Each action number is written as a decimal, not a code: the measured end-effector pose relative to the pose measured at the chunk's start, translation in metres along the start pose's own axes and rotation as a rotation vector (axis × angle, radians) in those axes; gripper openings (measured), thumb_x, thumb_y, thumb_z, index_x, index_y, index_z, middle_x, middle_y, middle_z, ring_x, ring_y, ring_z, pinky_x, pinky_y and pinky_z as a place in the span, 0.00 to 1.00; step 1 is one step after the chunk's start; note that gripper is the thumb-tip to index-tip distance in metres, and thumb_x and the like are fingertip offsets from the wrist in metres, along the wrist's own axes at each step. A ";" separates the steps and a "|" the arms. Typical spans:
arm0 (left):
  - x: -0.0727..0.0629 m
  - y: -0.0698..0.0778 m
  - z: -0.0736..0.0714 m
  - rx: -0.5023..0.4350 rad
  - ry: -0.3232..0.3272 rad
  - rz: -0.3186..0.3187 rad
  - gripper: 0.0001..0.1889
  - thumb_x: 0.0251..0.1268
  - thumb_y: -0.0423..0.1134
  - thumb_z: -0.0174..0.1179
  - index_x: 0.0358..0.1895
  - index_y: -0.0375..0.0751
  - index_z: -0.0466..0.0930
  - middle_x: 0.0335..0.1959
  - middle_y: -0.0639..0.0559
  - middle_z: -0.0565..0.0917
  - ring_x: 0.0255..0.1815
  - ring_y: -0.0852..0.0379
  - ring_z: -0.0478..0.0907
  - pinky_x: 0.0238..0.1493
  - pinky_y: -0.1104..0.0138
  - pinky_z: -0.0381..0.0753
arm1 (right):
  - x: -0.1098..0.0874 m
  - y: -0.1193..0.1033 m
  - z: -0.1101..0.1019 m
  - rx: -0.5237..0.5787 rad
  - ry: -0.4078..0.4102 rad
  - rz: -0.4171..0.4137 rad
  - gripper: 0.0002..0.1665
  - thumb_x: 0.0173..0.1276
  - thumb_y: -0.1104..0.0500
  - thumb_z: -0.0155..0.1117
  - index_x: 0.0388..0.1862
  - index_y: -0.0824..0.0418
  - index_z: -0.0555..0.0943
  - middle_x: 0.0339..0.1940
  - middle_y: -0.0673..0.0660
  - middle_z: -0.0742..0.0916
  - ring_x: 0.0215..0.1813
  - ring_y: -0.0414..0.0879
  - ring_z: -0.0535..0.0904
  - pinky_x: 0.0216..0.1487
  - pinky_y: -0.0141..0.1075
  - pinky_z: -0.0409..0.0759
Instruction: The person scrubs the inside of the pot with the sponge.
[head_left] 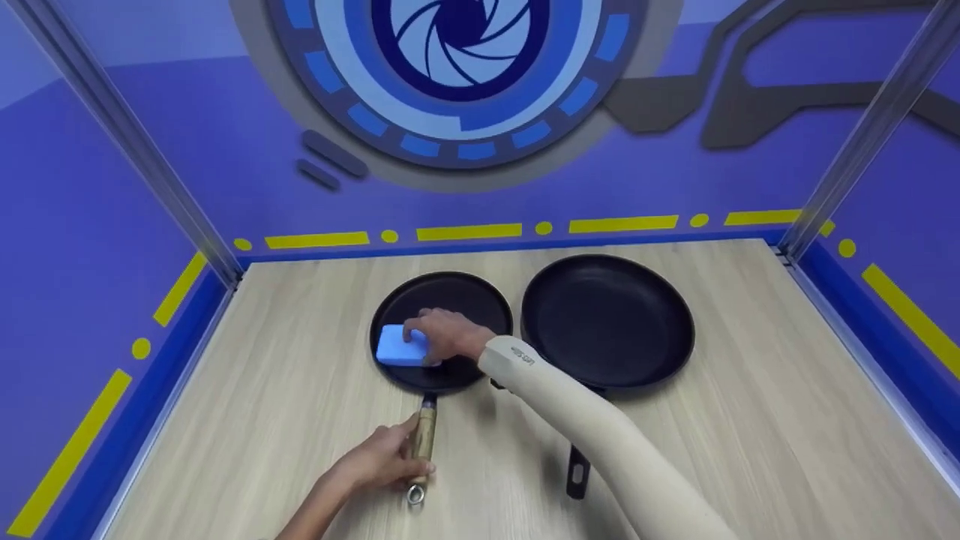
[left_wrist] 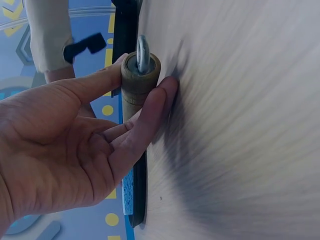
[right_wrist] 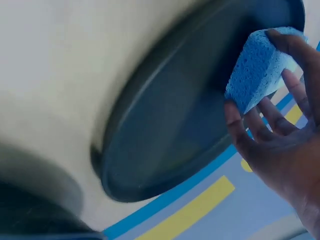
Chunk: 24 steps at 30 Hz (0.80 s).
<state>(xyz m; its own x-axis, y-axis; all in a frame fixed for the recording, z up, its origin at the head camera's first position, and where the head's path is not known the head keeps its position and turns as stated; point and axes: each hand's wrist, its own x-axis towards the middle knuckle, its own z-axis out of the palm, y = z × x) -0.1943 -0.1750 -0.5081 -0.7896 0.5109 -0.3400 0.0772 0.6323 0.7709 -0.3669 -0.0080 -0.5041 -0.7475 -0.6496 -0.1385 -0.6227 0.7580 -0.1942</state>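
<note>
A shallow black pan point(head_left: 454, 296) with a wooden handle point(head_left: 425, 435) lies on the table, its handle toward me. My left hand point(head_left: 382, 457) holds that handle near its ringed end, thumb on one side and fingers on the other, as the left wrist view also shows. On the pan's left part is a light blue sponge point(head_left: 397, 346), gripped by my right hand point(head_left: 448, 335). In the right wrist view the sponge point(right_wrist: 255, 67) appears tilted, with thumb and fingers around its edges. Part of the sponge is hidden under the right hand in the head view.
A larger, deeper black frying pan point(head_left: 607, 322) stands right of the shallow one, its black handle point(head_left: 577, 472) partly under my right forearm. Blue patterned walls point(head_left: 465, 202) border the wooden table point(head_left: 285, 375) at the back and both sides.
</note>
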 end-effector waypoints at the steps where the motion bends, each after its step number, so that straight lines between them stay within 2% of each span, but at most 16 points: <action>1: 0.000 0.000 0.000 -0.006 0.000 0.006 0.46 0.65 0.40 0.71 0.78 0.25 0.53 0.25 0.51 0.81 0.22 0.59 0.74 0.25 0.70 0.71 | 0.005 0.001 0.000 -0.016 0.007 0.006 0.29 0.65 0.49 0.76 0.65 0.45 0.79 0.64 0.55 0.81 0.63 0.51 0.78 0.62 0.45 0.81; 9: 0.001 -0.003 -0.004 -0.037 -0.002 0.050 0.45 0.65 0.39 0.70 0.77 0.24 0.54 0.24 0.49 0.82 0.21 0.58 0.75 0.25 0.70 0.72 | 0.030 0.010 0.002 -0.060 0.078 0.054 0.27 0.72 0.49 0.69 0.69 0.47 0.77 0.65 0.57 0.82 0.65 0.52 0.78 0.67 0.44 0.78; 13: -0.002 -0.002 -0.005 -0.037 0.006 0.046 0.45 0.65 0.39 0.70 0.78 0.24 0.53 0.24 0.49 0.83 0.21 0.58 0.75 0.24 0.70 0.73 | 0.029 0.018 -0.001 -0.072 0.131 0.113 0.24 0.76 0.52 0.64 0.68 0.52 0.75 0.63 0.62 0.81 0.64 0.56 0.77 0.65 0.48 0.79; 17: -0.002 -0.001 -0.004 -0.061 -0.003 0.021 0.47 0.66 0.39 0.70 0.79 0.25 0.51 0.25 0.50 0.83 0.21 0.59 0.77 0.24 0.69 0.78 | 0.020 0.035 -0.001 -0.068 0.166 0.253 0.22 0.78 0.56 0.59 0.68 0.55 0.74 0.63 0.66 0.80 0.66 0.61 0.75 0.68 0.54 0.75; 20: 0.000 -0.001 -0.002 -0.073 -0.017 -0.029 0.48 0.66 0.40 0.70 0.80 0.27 0.50 0.25 0.51 0.83 0.22 0.60 0.77 0.25 0.68 0.78 | 0.012 0.049 0.000 -0.101 0.160 0.344 0.22 0.78 0.57 0.59 0.68 0.56 0.74 0.63 0.66 0.80 0.66 0.62 0.76 0.69 0.55 0.72; 24: 0.004 -0.002 -0.001 -0.078 -0.028 -0.088 0.48 0.63 0.38 0.71 0.80 0.29 0.52 0.26 0.51 0.83 0.23 0.60 0.77 0.27 0.68 0.78 | 0.000 0.057 0.003 -0.170 0.142 0.396 0.20 0.77 0.56 0.61 0.64 0.59 0.76 0.58 0.66 0.84 0.62 0.60 0.80 0.64 0.52 0.76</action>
<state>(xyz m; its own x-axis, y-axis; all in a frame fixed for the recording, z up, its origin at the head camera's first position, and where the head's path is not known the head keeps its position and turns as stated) -0.1980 -0.1744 -0.5103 -0.7738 0.4719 -0.4226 -0.0408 0.6287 0.7766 -0.4014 0.0353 -0.5179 -0.9528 -0.3019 -0.0333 -0.3024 0.9531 0.0107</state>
